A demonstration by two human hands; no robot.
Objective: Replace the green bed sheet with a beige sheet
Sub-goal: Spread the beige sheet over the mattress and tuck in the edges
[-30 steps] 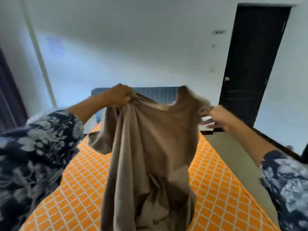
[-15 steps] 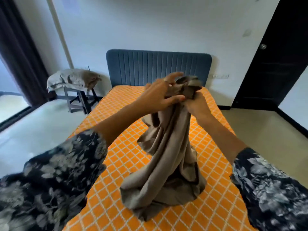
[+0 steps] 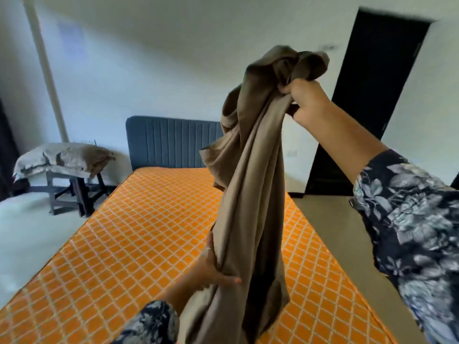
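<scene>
Beige sheet (image 3: 250, 184) hangs bunched in a long column above the bare orange mattress (image 3: 139, 244), its lower end out of frame. Right hand (image 3: 304, 95) grips the gathered top, raised high near the dark door (image 3: 367, 100). Left hand (image 3: 213, 271) pinches a low fold along the left edge. Mattress surface is uncovered to the blue headboard (image 3: 171, 142). Floor (image 3: 27, 232) lies open on both sides; a stool (image 3: 72, 189) with folded bedding (image 3: 59, 157) stands left of the headboard.
</scene>
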